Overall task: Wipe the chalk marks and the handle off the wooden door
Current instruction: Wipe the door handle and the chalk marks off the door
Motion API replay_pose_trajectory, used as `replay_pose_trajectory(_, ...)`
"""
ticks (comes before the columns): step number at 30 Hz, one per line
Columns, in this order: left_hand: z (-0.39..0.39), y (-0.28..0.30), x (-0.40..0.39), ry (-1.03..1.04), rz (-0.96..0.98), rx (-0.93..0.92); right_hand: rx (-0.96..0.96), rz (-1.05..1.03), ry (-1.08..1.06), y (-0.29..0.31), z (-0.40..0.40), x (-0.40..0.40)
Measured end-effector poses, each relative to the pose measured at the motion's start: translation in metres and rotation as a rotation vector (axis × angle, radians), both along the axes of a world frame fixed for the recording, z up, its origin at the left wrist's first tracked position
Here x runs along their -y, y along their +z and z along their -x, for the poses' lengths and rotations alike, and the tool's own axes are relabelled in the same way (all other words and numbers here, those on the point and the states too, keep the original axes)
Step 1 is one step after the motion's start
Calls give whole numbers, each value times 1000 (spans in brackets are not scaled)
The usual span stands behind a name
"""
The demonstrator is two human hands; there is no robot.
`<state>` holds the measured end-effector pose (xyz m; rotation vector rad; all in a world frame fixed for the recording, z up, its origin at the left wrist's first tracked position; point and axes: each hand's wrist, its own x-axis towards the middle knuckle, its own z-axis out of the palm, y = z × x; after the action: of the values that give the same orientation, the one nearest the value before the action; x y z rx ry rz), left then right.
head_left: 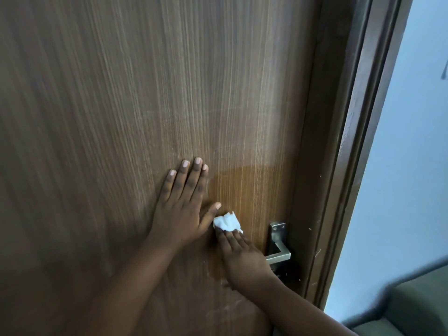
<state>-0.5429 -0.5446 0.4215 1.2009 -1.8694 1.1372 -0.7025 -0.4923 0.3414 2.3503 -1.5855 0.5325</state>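
A brown wooden door [121,105] fills the view, with pale chalky streaks running down its middle and faint white marks near the bottom [218,311]. A darker, damp-looking patch [247,190] lies above the metal lever handle [278,253] at the door's right edge. My left hand [184,204] lies flat on the door with straight fingers, left of that patch. My right hand [242,258] presses a small crumpled white tissue [226,223] against the door under its straight fingers, just left of the handle plate. The two hands nearly touch at my left thumb.
The dark door frame [344,166] runs down the right side. Beyond it is a pale blue wall [412,166]. A grey-green upholstered edge [412,306] sits at the lower right corner.
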Motion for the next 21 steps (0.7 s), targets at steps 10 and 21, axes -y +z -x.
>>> replay_pose_trajectory(10, 24, 10, -39, 158, -245, -95, -322, 211, 122, 67, 22, -17)
replay_pose_trajectory(21, -1, 33, -92, 261, -287, -111, -219, 244, 128, 110, 23, -52)
